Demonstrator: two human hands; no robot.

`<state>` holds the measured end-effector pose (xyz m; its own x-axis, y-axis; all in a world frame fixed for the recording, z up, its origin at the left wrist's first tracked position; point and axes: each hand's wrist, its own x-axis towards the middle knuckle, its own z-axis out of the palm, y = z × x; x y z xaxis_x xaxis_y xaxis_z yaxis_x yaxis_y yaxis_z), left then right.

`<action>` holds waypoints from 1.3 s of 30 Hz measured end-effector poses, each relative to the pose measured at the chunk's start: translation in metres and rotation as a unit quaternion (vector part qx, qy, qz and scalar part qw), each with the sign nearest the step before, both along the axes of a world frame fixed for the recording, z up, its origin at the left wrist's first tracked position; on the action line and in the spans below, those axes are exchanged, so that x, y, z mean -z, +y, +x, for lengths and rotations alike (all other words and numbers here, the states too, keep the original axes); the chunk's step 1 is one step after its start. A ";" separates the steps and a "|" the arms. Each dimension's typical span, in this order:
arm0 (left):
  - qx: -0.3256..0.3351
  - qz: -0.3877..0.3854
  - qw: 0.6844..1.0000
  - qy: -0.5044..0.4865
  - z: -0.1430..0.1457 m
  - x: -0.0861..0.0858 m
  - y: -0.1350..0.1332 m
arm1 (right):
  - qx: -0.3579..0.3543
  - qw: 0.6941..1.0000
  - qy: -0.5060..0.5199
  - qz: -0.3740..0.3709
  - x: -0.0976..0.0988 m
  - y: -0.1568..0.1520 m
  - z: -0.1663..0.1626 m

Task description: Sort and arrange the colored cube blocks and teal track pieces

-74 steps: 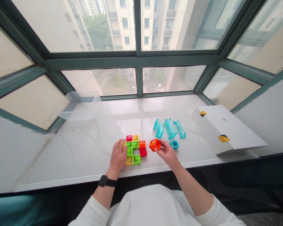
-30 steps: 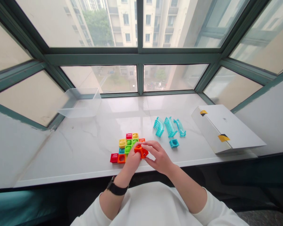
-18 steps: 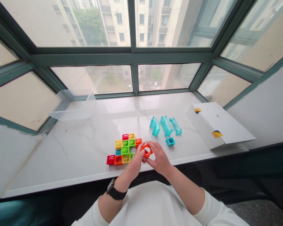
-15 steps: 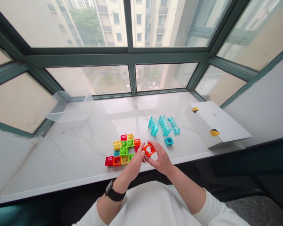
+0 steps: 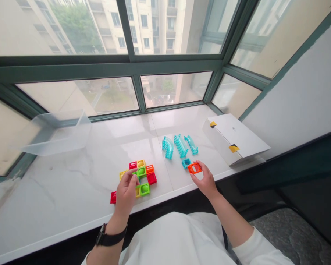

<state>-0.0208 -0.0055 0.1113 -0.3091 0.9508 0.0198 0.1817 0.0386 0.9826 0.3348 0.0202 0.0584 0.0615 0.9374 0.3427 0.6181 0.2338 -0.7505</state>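
Observation:
My right hand (image 5: 206, 183) pinches an orange block with a round hole (image 5: 190, 169) between thumb and fingers, close beside a blue block (image 5: 183, 164) on the counter. Over the cluster of coloured blocks hovers my left hand (image 5: 126, 193), thumb and forefinger slightly apart with nothing visible between them. Around its fingers are a green block (image 5: 141, 172), a yellow block (image 5: 141, 163) and a dark red block (image 5: 151, 179). The hand covers part of the cluster, and whether it touches any block is unclear.
Clear turquoise track pieces, one curved (image 5: 168, 148) and two straighter ones, lie beyond the blue block. A translucent plastic bin (image 5: 60, 141) stands at the left by the window. To the right lies a white box (image 5: 237, 134). The white counter's front edge (image 5: 171, 193) runs before me.
My hands have separated. The right hand carried the orange block rightward to beside the blue block, while the left hand went left over the coloured blocks. The view has turned slightly right.

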 end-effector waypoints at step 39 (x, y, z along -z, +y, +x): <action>-0.187 0.037 0.981 0.044 -0.048 0.016 -0.006 | 0.030 0.997 -0.072 0.000 0.032 -0.005 0.017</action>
